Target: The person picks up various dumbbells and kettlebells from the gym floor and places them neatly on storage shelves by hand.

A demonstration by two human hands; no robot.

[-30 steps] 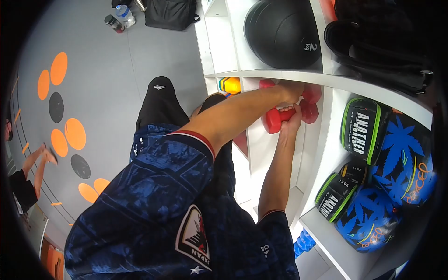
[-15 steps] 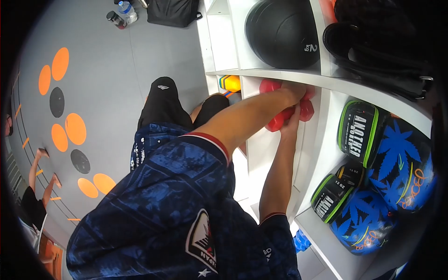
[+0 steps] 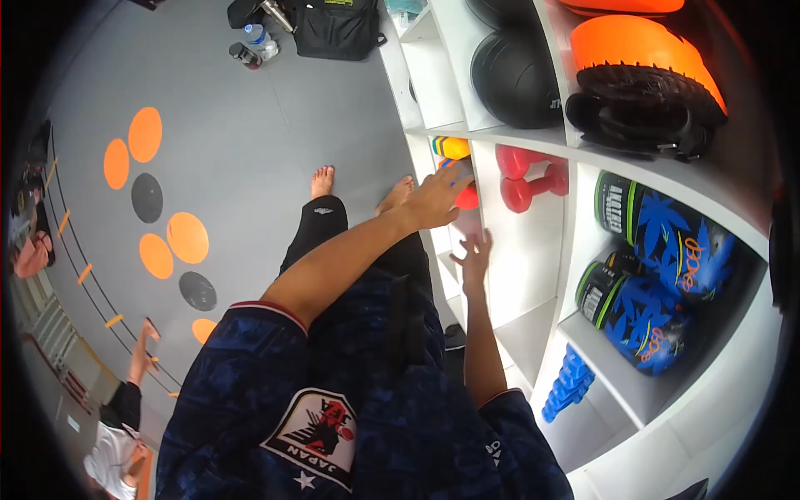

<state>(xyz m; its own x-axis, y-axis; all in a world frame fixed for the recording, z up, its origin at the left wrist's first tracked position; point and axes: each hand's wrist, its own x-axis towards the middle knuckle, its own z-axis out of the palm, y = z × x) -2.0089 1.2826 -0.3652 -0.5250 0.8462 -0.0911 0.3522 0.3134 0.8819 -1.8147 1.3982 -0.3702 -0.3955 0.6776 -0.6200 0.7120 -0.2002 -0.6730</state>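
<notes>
My left hand (image 3: pixel 435 198) is stretched out with its fingers apart, at the front edge of a white shelf. Just beyond its fingers shows a small red-orange rounded object (image 3: pixel 467 197), partly covered by the hand. My right hand (image 3: pixel 475 254) hangs near the front of the same shelf, fingers spread and holding nothing. Deeper in the compartment rest two red dumbbells, one (image 3: pixel 535 188) in front of another (image 3: pixel 515 161), both apart from my hands. Yellow banded items (image 3: pixel 451 148) sit in the neighbouring cubby.
Black medicine balls (image 3: pixel 515 79) and an orange-and-black item (image 3: pixel 637 58) occupy other cubbies. Blue boxing gloves (image 3: pixel 658 312) and a blue ridged roller (image 3: pixel 569 383) sit on further shelves. A black bag (image 3: pixel 337 29) and bottle (image 3: pixel 260 40) stand on the floor. Another person (image 3: pixel 125 425) is at the lower left.
Both hands have come off the red dumbbells and drawn back toward the shelf front, fingers now spread. The dumbbells stay in the compartment. My view has shifted back, showing more shelves and my feet.
</notes>
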